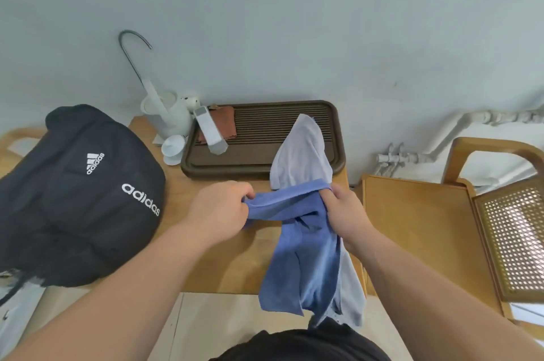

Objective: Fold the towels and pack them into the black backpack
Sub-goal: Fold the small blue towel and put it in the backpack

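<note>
Here, a person's left hand (pixel 219 210) and right hand (pixel 347 213) each pinch the top edge of a blue towel (pixel 300 257) with curled fingers. They stretch it taut above a wooden table (pixel 217 260), and the rest hangs down past the table's near edge. A pale towel (pixel 300 151) lies over the right end of a brown slatted tray (pixel 265 125) and drops behind the blue one. Whether the right hand grips it too cannot be told. The black backpack (pixel 73 199) sits at the table's left end, apart from both towels. A white kettle (pixel 167 116) stands beside the tray and a wooden chair (pixel 412 228) stands to the right.
</note>
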`<state>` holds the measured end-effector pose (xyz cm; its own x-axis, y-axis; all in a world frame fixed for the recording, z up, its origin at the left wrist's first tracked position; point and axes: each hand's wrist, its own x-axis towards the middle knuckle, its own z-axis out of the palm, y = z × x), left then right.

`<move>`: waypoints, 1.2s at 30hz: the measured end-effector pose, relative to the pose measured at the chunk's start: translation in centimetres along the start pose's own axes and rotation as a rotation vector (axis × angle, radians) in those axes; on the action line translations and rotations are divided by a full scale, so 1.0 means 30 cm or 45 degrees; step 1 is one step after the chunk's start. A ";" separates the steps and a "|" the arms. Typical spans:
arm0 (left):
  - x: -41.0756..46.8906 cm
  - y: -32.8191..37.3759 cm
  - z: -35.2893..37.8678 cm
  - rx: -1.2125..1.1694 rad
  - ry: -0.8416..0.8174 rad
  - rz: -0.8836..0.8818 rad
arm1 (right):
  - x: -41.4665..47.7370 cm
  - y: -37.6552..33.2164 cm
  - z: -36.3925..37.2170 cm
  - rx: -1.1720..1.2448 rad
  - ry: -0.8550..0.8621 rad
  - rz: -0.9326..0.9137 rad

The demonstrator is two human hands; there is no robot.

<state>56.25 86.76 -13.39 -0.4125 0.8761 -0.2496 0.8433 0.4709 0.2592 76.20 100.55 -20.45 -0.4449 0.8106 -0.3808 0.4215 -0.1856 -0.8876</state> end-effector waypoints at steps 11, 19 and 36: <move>-0.241 -0.346 -0.107 -0.618 -0.728 0.153 | -0.307 -0.008 0.189 -0.584 -0.180 -0.056; -0.221 -0.518 0.017 -0.972 -0.404 -0.109 | -0.413 0.085 0.096 -1.223 -0.438 0.174; -0.037 -0.525 0.213 -0.678 0.017 -0.400 | -0.224 0.044 0.027 -0.975 0.038 0.131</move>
<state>45.63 77.71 -23.16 -0.6205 0.6866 -0.3788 0.3942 0.6907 0.6063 79.11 94.42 -19.27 -0.3572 0.8266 -0.4350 0.8933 0.1663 -0.4177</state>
